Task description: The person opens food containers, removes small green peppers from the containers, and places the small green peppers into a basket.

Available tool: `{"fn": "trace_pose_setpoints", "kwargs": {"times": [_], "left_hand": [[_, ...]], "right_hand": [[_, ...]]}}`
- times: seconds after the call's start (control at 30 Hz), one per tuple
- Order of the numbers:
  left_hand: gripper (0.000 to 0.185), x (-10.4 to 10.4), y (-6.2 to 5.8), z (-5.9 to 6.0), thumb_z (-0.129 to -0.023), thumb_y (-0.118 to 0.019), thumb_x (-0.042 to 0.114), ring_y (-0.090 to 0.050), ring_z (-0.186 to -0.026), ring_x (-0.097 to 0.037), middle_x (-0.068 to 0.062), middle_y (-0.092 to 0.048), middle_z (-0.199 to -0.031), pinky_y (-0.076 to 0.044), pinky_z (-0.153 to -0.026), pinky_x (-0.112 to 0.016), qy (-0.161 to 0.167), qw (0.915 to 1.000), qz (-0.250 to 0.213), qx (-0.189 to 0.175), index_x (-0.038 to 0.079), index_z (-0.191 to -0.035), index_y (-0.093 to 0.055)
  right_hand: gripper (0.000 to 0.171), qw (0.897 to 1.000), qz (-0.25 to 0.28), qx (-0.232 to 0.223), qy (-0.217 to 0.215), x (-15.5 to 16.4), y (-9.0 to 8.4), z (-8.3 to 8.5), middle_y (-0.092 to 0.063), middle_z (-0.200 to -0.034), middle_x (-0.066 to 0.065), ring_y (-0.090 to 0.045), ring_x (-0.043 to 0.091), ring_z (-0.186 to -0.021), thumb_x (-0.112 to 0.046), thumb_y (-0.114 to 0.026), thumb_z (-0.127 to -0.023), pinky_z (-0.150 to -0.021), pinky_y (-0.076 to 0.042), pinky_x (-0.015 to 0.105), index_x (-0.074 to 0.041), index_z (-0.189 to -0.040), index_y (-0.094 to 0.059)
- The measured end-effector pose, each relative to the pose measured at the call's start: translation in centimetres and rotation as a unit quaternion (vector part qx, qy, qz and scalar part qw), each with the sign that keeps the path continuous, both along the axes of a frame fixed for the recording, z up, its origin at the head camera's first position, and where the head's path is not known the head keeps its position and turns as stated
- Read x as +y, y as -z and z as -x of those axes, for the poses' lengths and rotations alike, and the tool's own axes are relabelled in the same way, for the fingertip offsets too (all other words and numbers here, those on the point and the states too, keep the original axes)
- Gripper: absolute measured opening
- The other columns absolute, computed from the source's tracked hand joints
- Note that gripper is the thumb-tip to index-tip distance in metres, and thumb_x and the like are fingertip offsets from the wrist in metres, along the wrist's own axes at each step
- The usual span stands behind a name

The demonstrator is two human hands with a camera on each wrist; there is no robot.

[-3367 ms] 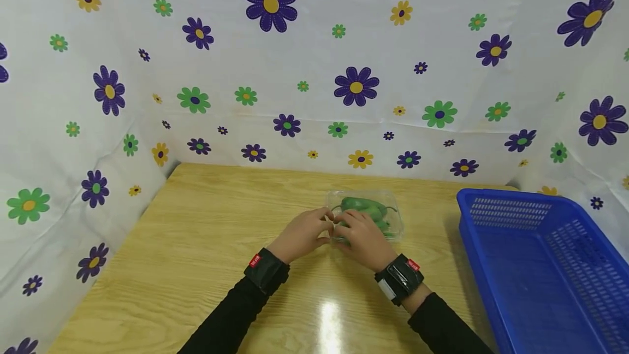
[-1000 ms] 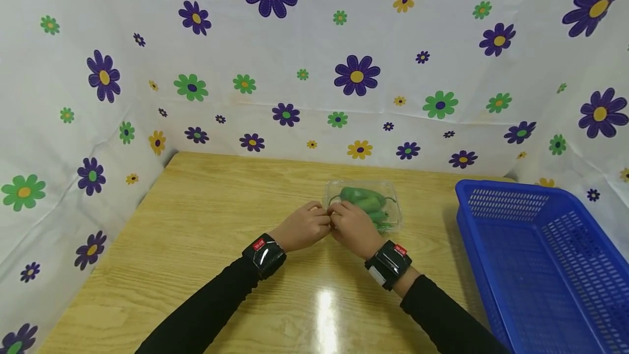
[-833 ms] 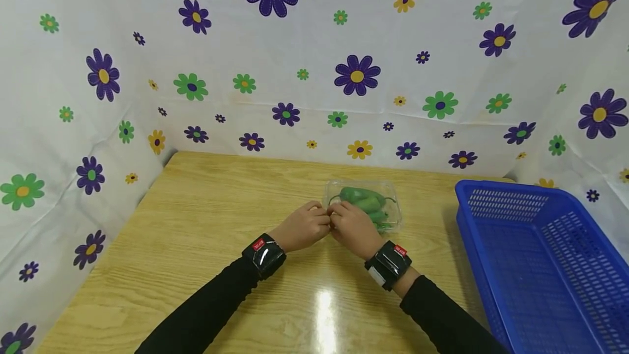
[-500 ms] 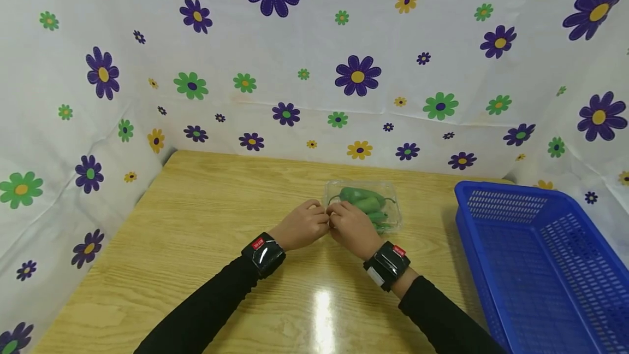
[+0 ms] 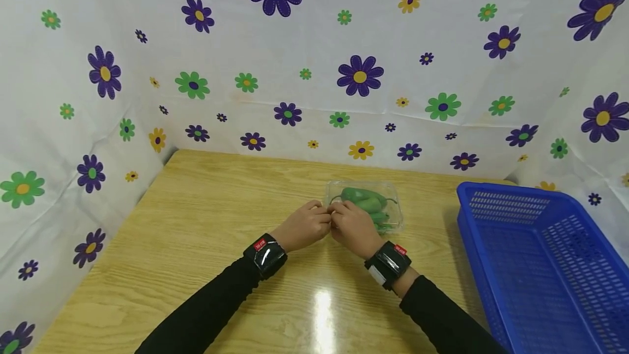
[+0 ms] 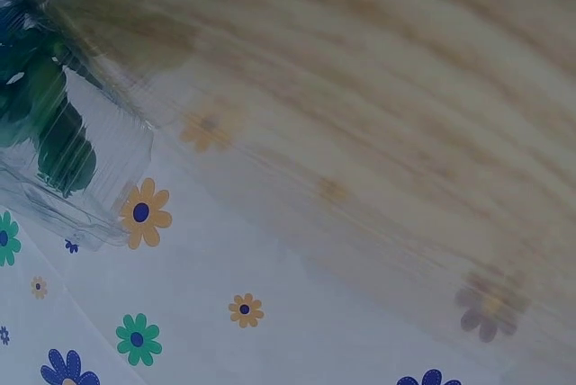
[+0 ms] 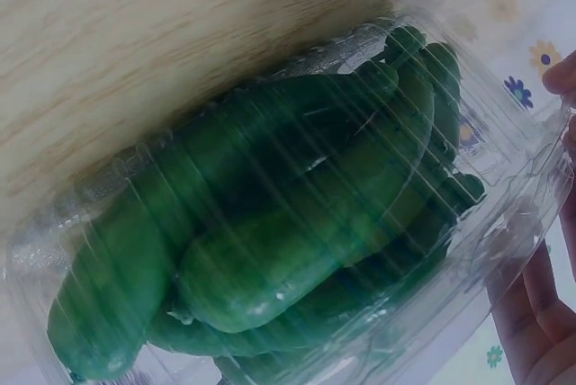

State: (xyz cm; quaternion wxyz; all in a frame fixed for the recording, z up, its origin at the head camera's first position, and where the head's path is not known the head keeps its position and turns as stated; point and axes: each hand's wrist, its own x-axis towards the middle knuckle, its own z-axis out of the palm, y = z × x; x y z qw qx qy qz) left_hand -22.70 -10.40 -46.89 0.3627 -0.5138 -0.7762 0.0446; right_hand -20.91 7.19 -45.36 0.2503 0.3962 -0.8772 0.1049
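A clear plastic box [image 5: 397, 217] with several long green peppers [image 5: 363, 194] inside lies on the table. At its near left edge, my left hand [image 5: 303, 227] and right hand [image 5: 357, 230] meet with curled fingers. Both seem to pinch the box's edge, though the fingertips are mostly hidden in the head view. Close up in the right wrist view, the ribbed box [image 7: 531, 178] covers the peppers [image 7: 297, 232], and fingers [image 7: 531, 313] hold its right rim. Only a corner of the box [image 6: 112, 223] shows in the left wrist view, without a hand.
To the right stands a blue perforated plastic basket [image 5: 528, 266], its left wall beside my right forearm. The wooden table [image 5: 196, 206] ends at a white flowered cloth [image 5: 314, 42] hanging behind and along the sides.
Since the oldest frame, my right hand has slid slightly left and the fingers of both hands have drawn together at the box's edge, uncovering more peppers. Over the last second the hands barely move.
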Motion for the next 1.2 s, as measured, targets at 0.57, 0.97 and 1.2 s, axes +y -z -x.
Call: {"fn": "trace_pose_setpoints", "kwargs": {"times": [0.57,0.97,1.2], "left_hand": [[0.011,0.23,-0.15,-0.38,-0.078,-0.072,0.014,-0.057,-0.078,-0.005,0.010,-0.064,-0.077,-0.047,-0.082,-0.024,-0.018,0.9993,0.010,-0.031,0.016,-0.070,-0.064],[0.020,0.40,0.06,-0.70,-0.075,-0.071,0.005,-0.056,-0.077,-0.006,0.010,-0.065,-0.076,-0.045,-0.078,-0.024,-0.018,0.9977,-0.025,-0.061,0.016,-0.065,-0.058],[0.020,0.49,0.21,-0.62,-0.074,-0.070,0.004,-0.055,-0.077,-0.006,0.010,-0.065,-0.075,-0.043,-0.077,-0.024,-0.023,0.9971,-0.029,-0.067,0.017,-0.064,-0.058]], "right_hand": [[0.013,1.000,0.016,-0.024,0.001,0.07,-0.19,-0.31,-0.064,-0.094,0.001,-0.057,0.016,-0.082,-0.013,-0.081,-0.071,-0.070,-0.051,0.022,-0.008,-0.077,-0.072],[0.013,0.999,0.045,-0.004,-0.009,0.10,0.14,-0.23,-0.063,-0.095,0.001,-0.057,0.015,-0.077,-0.008,-0.082,-0.067,-0.062,-0.049,0.022,-0.011,-0.068,-0.069],[0.011,0.999,0.046,-0.018,-0.005,0.06,0.25,-0.20,-0.062,-0.096,0.001,-0.057,0.015,-0.077,-0.007,-0.081,-0.068,-0.064,-0.050,0.023,-0.011,-0.071,-0.071]]}}
